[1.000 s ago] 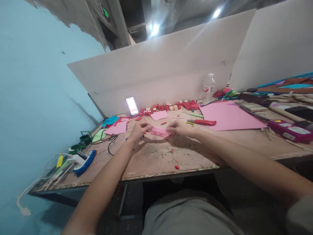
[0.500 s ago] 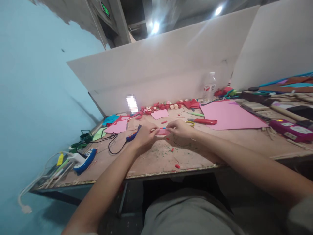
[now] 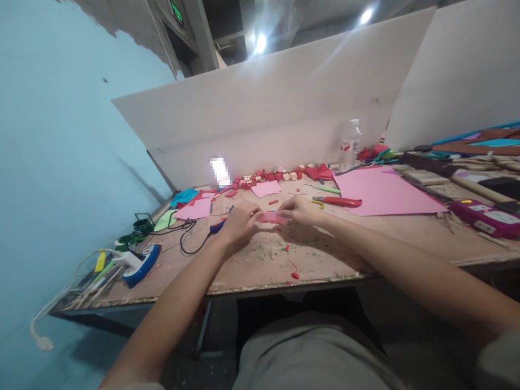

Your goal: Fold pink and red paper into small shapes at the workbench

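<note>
Between my two hands is a small strip of pink paper (image 3: 273, 218), held just over the worktable (image 3: 239, 276). My left hand (image 3: 244, 219) pinches its left end, and my right hand (image 3: 301, 211) grips the right end, with fingers closed. A bit of blue shows at the strip's upper edge; what it is I cannot make out. Beside my left hand lies a blue-handled tool with a black cord (image 3: 217, 226). A short red piece (image 3: 273, 202) rests just beyond the hands. Red-handled scissors or pliers (image 3: 341, 201) lie to the right of my right hand.
Red and pale small blocks (image 3: 260, 179) line the back panel, near a clear bottle (image 3: 350, 143). Large pink sheets (image 3: 385, 189) cover the right side, beside a purple box (image 3: 485, 218). A blue-and-white power strip (image 3: 142, 266) sits at left. Green and red scraps litter the front.
The pink paper between my fingers has tilted, and more of its face shows now. Both hands stay in nearly the same place, pinching it.
</note>
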The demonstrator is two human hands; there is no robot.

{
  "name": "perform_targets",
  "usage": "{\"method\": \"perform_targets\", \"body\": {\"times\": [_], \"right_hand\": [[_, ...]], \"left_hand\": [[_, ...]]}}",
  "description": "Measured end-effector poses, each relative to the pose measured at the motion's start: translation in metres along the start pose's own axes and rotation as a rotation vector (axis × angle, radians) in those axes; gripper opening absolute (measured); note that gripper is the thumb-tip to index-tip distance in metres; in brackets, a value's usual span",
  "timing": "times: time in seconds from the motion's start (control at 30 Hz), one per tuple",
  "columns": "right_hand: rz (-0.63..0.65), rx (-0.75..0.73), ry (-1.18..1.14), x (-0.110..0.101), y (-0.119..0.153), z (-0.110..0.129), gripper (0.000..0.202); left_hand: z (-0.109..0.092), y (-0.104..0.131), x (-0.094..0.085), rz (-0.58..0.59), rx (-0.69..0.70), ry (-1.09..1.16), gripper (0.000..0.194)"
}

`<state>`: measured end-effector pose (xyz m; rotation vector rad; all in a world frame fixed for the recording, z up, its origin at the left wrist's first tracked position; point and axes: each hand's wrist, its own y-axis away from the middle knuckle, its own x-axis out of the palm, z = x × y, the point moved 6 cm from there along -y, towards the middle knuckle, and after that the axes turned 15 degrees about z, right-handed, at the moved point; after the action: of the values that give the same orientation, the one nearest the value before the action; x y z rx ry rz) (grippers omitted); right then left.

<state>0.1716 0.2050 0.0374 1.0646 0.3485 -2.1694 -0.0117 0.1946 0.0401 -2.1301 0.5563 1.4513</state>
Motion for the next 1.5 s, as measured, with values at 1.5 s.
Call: {"method": "perform_targets", "body": {"times": [1.5], "right_hand": [[-0.158, -0.06, -0.752, 0.011, -0.001, -0.005, 0.032]], "left_hand": [[0.011, -0.007, 0.03, 0.076, -0.075, 0.673, 0.035]]}}
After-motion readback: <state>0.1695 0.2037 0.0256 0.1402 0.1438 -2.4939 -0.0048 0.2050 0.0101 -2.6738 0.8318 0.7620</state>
